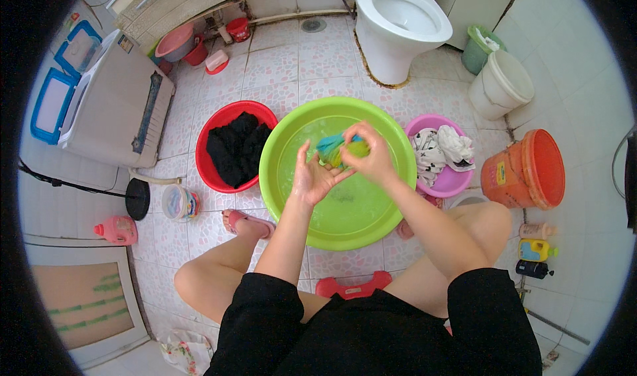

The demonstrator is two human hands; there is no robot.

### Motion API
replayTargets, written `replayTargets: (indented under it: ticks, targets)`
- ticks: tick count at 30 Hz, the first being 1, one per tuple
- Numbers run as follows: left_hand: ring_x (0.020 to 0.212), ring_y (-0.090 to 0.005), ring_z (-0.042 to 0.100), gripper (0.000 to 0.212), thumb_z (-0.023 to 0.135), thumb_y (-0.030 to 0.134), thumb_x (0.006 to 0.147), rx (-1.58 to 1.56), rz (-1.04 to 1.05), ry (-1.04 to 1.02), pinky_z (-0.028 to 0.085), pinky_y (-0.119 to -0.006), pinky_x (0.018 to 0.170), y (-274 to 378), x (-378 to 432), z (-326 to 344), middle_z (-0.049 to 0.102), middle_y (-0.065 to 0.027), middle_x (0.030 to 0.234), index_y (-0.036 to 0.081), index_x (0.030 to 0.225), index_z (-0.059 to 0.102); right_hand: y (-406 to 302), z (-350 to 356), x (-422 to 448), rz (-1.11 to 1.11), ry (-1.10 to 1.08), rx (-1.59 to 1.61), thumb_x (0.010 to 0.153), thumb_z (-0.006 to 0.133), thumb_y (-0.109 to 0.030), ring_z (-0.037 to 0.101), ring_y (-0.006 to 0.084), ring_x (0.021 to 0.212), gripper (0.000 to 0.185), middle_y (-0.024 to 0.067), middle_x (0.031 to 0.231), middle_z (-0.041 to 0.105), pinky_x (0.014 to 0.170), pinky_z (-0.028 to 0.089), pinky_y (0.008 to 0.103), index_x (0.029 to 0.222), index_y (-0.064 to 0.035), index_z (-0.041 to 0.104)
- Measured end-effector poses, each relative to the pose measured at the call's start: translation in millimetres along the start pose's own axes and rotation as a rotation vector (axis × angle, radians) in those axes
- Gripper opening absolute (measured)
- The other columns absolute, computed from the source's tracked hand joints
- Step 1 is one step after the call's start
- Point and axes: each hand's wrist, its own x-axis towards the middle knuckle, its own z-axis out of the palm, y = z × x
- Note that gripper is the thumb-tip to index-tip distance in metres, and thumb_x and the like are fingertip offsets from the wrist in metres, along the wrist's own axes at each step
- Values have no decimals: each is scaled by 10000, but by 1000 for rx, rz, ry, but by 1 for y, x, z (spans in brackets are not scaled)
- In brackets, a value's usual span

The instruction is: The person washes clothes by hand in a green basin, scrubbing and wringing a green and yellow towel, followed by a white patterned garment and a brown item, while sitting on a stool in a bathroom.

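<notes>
A blue and yellow-green cloth (pixel 329 147), bunched up, is held over a large green plastic basin (pixel 278 202) with some water in it. My right hand (pixel 371 152) pinches the cloth between thumb and fingers. Beneath and to the left of it, my left hand (pixel 316 177) is palm up with its fingers spread, the fingertips near or touching the cloth. To the left stands a red basin (pixel 204 164) with black clothes (pixel 238 149) in it. On the right a pink-purple basin (pixel 450 184) holds white clothes (pixel 455 147), some with dark prints.
An orange bucket (pixel 502 172), a white bucket (pixel 502 85) and a toilet (pixel 398 32) stand right and ahead. Left are a twin-tub washing machine (pixel 114 97), a small white tub (pixel 175 203) and a pink detergent bottle (pixel 119 230). A red plastic stool (pixel 353 287) is below me.
</notes>
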Motion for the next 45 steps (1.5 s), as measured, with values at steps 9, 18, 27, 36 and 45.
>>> replayTargets:
  ticks: [9,18,27,36,45]
  targets:
    - [969,-230,519,442,497,327,772,-132,371,70,409,-395,870,-5,12,6,500,-132,1102,77,1132,441,-48,19,-10,-150,12,145,696,627,-109,550,193,860,157,80,781,530,793,403,303,711,-61,477]
    - [839,-242,567,168,508,-32,657,609,1040,11,429,-338,794,6,-8,61,561,-132,841,9,819,496,-38,2,15,569,356,1129,816,546,-162,542,188,739,132,40,721,502,703,438,321,844,-68,458]
    - [656,-249,576,130,590,31,572,1570,1296,-285,459,-299,565,18,-28,84,571,-95,749,47,685,530,-16,-1,13,899,100,1301,807,501,-176,518,149,725,156,25,758,512,660,447,299,918,-66,498]
    - [597,-238,531,191,637,111,501,1902,1322,-604,439,-346,538,14,-47,108,487,-49,677,106,655,522,-40,-12,23,1094,-423,1086,822,437,-197,540,143,723,157,36,834,556,606,457,321,892,-103,542]
    - [618,-253,508,242,625,106,459,1957,1153,-789,424,-349,578,0,-58,105,454,-67,673,77,668,508,-17,-1,-2,878,-679,823,844,400,-197,545,162,734,187,45,856,561,613,454,332,909,-85,536]
